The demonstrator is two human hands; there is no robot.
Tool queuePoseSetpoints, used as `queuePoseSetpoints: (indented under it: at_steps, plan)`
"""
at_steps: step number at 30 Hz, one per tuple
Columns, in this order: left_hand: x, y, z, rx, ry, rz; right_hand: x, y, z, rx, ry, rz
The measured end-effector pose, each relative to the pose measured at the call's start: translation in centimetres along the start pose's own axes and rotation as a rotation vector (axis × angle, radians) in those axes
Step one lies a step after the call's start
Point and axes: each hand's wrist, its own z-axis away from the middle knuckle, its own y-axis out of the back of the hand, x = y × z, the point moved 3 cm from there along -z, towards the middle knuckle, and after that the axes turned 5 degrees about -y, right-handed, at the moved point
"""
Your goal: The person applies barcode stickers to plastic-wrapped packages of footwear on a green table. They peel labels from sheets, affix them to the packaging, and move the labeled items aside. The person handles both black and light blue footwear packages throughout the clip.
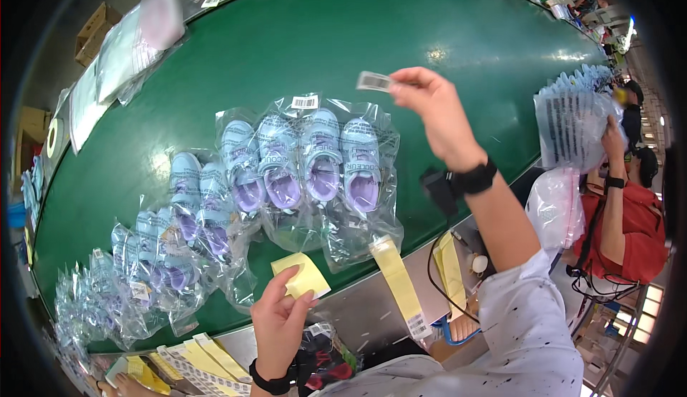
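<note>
Between the thumb and fingertips of my right hand point(438, 114) is a small white barcode label point(373, 81), raised over the green surface. My left hand point(278, 318) pinches a curled yellow sheet of label backing paper point(306, 277) at the near edge. Just beyond it lie two pairs of light blue shoes with lilac insides, in clear printed plastic bags: the left pair point(261, 155) and the right pair point(342, 152). A barcode label point(305, 101) sits at the top, near where the two bags meet. Neither hand touches the shoes.
More bagged shoes point(147, 250) line the green table point(444, 21) to the left. Yellow label strips point(401, 290) hang over the metal near edge. Plastic bags point(132, 50) lie at far left. A co-worker in red point(633, 232) handles a bag point(576, 129) at right; another person's hand shows at lower left.
</note>
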Motion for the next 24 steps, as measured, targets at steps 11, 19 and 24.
queuePoseSetpoints:
  at_steps: [11,19,24]
  plan:
    - [-1.5,-0.7,-0.3,-0.007,0.031,0.002,11.6,6.0,0.3,0.214,-0.526,-0.137]
    - [-0.5,-1.8,-1.2,-0.024,0.021,0.019,12.8,5.9,1.1,0.347,-0.260,-0.022]
    - [-1.2,-2.1,-1.5,-0.017,0.014,0.000,12.9,10.5,-0.5,0.317,-0.325,-0.308]
